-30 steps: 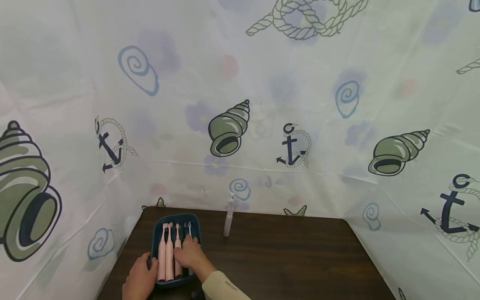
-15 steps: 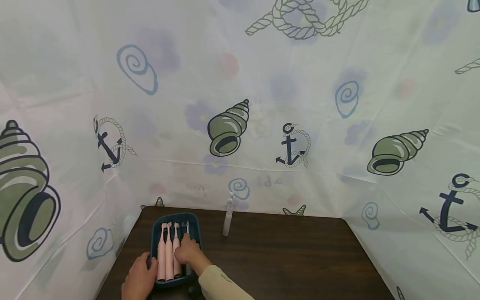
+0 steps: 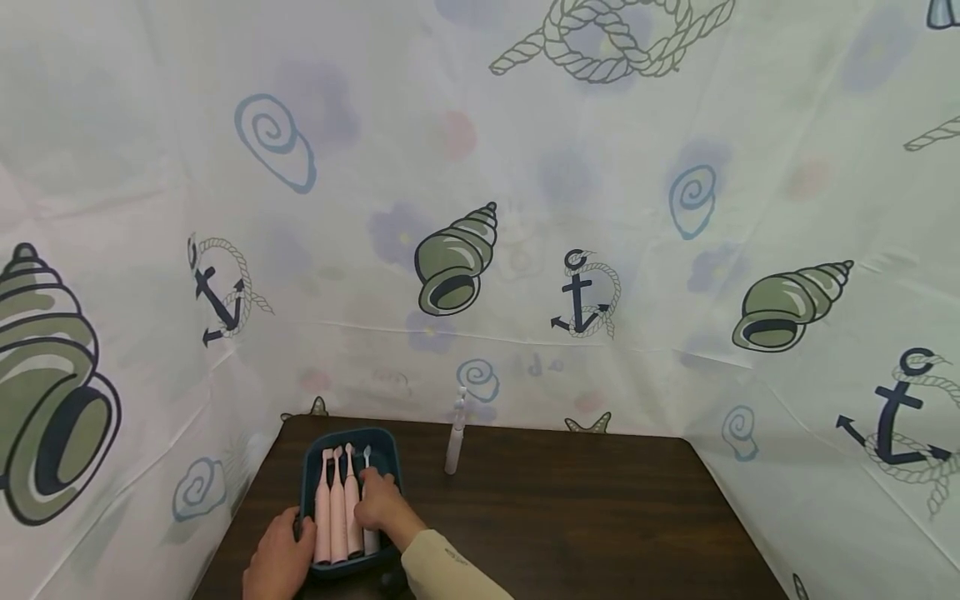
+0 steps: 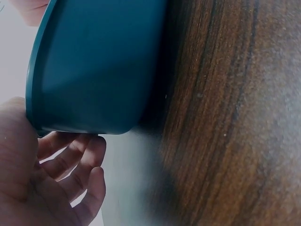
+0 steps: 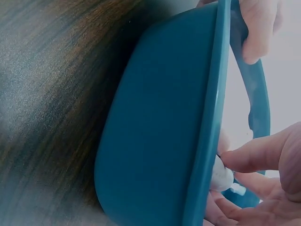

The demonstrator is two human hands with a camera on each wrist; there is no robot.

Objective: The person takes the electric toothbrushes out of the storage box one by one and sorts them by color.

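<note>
White cloth [image 3: 525,150], printed with green shells [image 3: 453,260] and navy anchors [image 3: 578,292], is hung around the back and sides of a dark wooden table [image 3: 585,517]. On the table's left part a blue tray [image 3: 387,454] is set. Toward its near end the tray is gripped at the left side by the left hand [image 3: 279,554], thumb over the rim, fingers bent against the outer wall. From the right, the right hand [image 3: 384,507], below a cream sleeve [image 3: 453,571], is held over the tray; a white brush [image 3: 371,540] is pinched between its thumb and fingers. Three pink brushes [image 3: 338,517] are laid side by side along the tray's left, heads toward the far end; just right of them the white brush is partly hidden by the hand. Near the table's far edge, right of the tray and apart from it, a pale tube [image 3: 453,446] is placed.
</note>
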